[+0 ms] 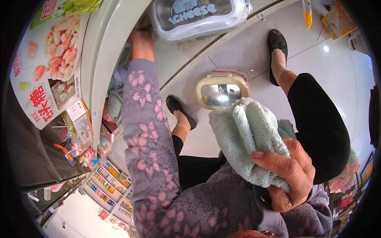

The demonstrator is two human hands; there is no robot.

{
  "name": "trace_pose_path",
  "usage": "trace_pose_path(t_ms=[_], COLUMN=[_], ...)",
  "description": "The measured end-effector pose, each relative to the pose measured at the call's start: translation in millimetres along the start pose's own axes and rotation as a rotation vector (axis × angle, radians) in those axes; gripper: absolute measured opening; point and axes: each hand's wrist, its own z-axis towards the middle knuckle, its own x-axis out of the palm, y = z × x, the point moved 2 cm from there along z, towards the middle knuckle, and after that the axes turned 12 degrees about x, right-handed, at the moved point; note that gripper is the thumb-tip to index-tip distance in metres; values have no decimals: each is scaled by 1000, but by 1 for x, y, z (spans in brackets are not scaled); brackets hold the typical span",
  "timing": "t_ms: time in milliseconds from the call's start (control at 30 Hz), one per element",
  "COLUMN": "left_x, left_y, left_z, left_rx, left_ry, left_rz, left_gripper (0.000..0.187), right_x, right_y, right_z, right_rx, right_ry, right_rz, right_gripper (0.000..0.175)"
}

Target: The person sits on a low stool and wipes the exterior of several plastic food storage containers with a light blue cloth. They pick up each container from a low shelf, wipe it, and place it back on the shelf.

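My left hand reaches deep into a shelf at the upper left; its fingers are out of sight and the wrist is blurred. Right beside it, a lunch box with a white rim and clear lid sits on the white shelf board, wrapped in plastic film. In my right hand is a bunched pale green terry cloth, thumb on top and fingers curled round it. Beyond the cloth, a cream lunch box with a see-through lid lies on the floor tiles between my feet.
Clear plastic containers stand on the shelf under my left forearm. A printed candy carton is at the left, with small boxes below. A yellow box is at the upper right. Stocked display racks show at the lower left.
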Motion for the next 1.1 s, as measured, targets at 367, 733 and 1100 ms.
trace_pose_path(t_ms=[367, 733, 1100], left_x=[-23, -157, -131], left_y=[-11, 53, 123], left_z=[-65, -346, -395], left_rx=[122, -407, -658], left_ry=[-235, -248, -297], left_rz=[301, 509, 18], left_gripper=[35, 86, 73], right_x=[-26, -36, -36], right_y=[-4, 46, 53], right_z=[-22, -15, 58], right_rx=[-231, -627, -568], right_ry=[-195, -303, -367], right_rz=[-188, -63, 66], right_gripper=[55, 42, 37])
